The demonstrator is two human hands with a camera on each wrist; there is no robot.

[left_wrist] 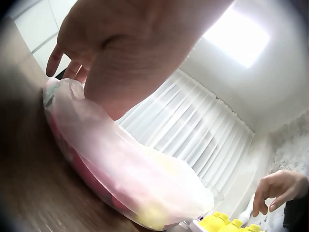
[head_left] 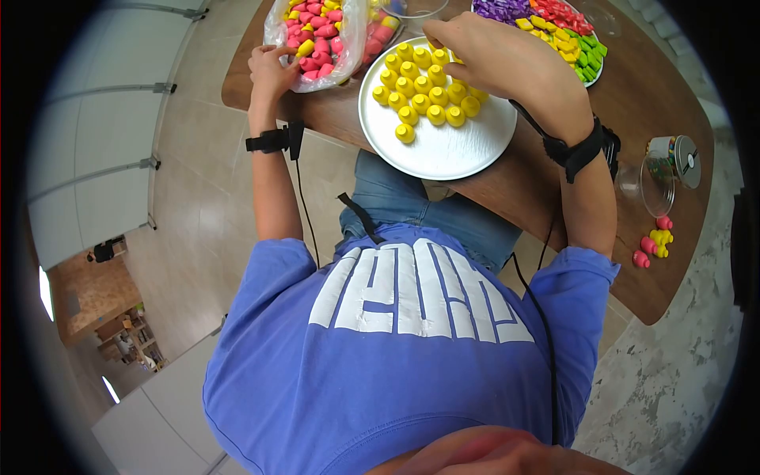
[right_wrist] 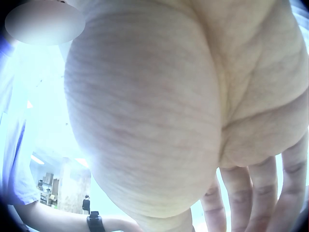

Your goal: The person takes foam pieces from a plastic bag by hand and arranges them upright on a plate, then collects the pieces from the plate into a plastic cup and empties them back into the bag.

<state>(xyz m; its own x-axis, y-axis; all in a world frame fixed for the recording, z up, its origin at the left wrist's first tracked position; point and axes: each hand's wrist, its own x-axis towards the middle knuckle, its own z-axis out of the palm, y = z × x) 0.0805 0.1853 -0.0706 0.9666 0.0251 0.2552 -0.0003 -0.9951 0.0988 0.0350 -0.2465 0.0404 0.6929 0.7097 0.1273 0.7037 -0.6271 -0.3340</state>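
My left hand (head_left: 273,71) is at the near-left rim of a clear plastic bag (head_left: 357,39), gripping its edge between thumb and fingers. Pink and yellow bottle-shaped pieces (head_left: 324,32) fill the bag. Over the far right side of a round white plate (head_left: 443,162) is my right hand (head_left: 511,59), its fingers pointing down and thumb apart from them in the left wrist view. Small yellow bottle-shaped pieces (head_left: 422,85) stand grouped on that plate, right by the right fingertips. The right wrist view shows mostly palm and several extended fingers (right_wrist: 240,198).
At the back right, a plate holds purple, red, yellow (head_left: 546,32) and green (head_left: 590,57) wrapped pieces. On the table's right are a clear lid (head_left: 657,186), a jar (head_left: 685,162), and several pink and yellow pieces (head_left: 663,237). Cables run from both wrist straps.
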